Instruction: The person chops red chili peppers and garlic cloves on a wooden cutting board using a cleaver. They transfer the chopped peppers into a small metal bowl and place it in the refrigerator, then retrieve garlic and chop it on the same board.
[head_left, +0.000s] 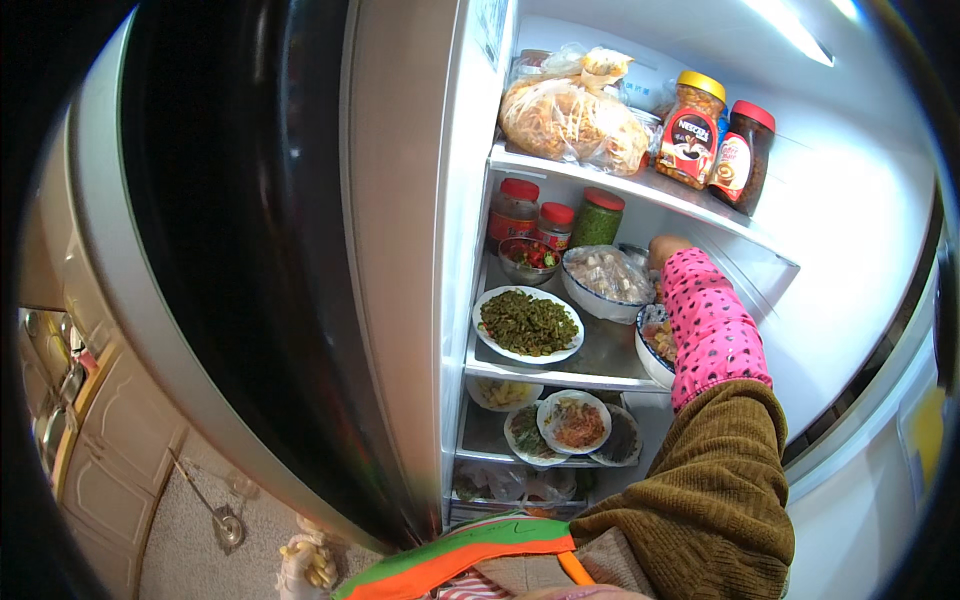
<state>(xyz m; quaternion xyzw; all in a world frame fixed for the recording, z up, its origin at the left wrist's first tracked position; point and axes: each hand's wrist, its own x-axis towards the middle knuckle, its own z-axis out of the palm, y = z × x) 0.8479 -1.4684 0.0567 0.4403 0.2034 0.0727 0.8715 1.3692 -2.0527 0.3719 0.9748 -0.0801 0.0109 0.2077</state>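
My right hand, at the end of a pink sleeve cover with dark prints, reaches to the back right of the fridge's middle shelf. Its fingers are hidden, so any hold cannot be made out. Close to it are a metal bowl, partly covered, and a blue-rimmed bowl under plastic film. Below the wrist, a second patterned bowl of food is partly behind the sleeve. A plate of chopped green vegetables and a steel bowl of cut peppers sit farther left. My left hand is out of view.
Red-lidded jars line the middle shelf's back. Above are a tied plastic bag of food and a Nescafé jar. Covered plates fill the shelf below. The dark fridge door stands at left; a floor drain lies beyond.
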